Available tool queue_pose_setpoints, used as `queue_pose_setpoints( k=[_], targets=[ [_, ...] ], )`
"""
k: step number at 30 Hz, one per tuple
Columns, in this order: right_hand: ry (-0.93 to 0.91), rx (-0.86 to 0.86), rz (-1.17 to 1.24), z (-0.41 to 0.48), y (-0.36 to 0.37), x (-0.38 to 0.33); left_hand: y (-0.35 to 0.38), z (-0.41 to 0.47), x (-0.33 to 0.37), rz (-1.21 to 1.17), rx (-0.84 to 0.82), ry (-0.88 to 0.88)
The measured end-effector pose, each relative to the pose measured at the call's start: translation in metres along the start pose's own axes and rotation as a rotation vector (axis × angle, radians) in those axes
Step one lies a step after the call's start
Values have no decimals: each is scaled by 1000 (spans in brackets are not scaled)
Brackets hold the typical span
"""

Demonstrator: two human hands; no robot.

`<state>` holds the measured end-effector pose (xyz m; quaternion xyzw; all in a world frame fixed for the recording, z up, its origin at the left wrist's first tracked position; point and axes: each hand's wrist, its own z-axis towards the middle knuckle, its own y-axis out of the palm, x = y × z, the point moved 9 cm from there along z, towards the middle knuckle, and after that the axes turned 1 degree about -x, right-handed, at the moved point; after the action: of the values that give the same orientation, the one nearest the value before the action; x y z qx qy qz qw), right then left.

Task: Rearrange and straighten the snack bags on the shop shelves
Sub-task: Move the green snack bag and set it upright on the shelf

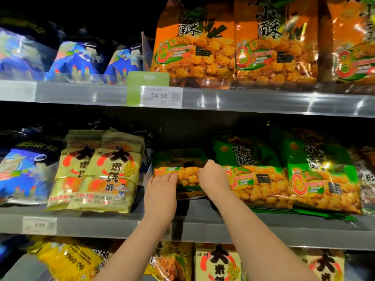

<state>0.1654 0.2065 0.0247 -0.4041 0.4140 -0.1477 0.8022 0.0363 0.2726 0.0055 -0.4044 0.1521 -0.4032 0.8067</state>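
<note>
Green snack bags (322, 179): 3 on mid shelf (263, 228), 2 upright at right, 1 slumped bag (179, 159) left of them. Left hand (161, 191) & right hand (213, 179), arms stretched fwd, clamp its left & right edges

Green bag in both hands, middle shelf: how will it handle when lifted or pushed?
The green bag is probably floppy: it buckles between the left hand and right hand. Likely light, puffed snacks show. Glossy film may slip.

A white price tag (161, 96) reading 14.50 sits on the upper shelf's (263, 102) front edge, overlapping a green sign (148, 79). A blurred tag (39, 225) marks the middle shelf's (101, 225) left end.
</note>
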Motion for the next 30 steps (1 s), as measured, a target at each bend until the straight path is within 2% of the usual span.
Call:
queue_pose_setpoints(
  k=[4,8,11,16,19,24,30],
  targets=[
    [41,-24,-82,2,-5,8,-9,-8,-6,36,-99,-66],
    [-46,-72,-226,-13,-7,15,6,-24,-1,254,-358,-53],
    [-58,-114,-276,-36,1,28,24,-39,2,246,-486,-38],
    [-142,-41,-307,-65,14,34,38,-49,13,220,-637,135],
    [-121,-44,-240,-67,10,43,24,-53,10,60,-548,80],
    [-43,-88,-114,-68,-2,62,-19,-47,-17,-202,-159,-95],
    [5,-116,6,-67,-2,69,-26,-51,-34,-331,56,-214]
  ],
)
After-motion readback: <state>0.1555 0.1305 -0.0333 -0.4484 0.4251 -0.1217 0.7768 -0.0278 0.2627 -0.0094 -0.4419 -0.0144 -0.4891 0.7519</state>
